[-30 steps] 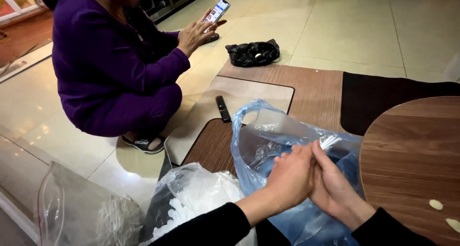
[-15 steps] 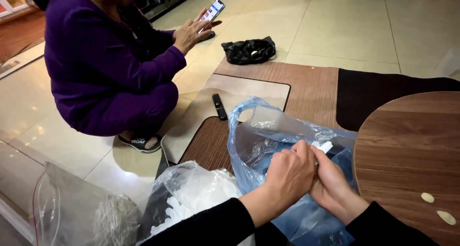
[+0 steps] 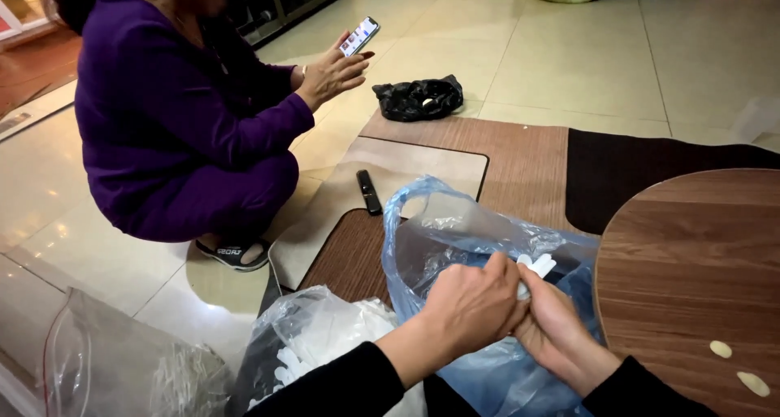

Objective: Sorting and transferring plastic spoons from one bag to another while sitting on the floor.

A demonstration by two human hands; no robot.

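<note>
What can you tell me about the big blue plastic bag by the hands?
The thin, see-through blue plastic bag sits on the brown wood-look floor mat, beside the round wooden tabletop. It is crinkled and shiny, with its mouth open and its rim standing up in a loop. The left hand and right hand are pressed together over its opening, pinching small white plastic pieces. The bag's lower part bulges under the wrists. A clear plastic bag of white pieces lies against its left side.
</note>
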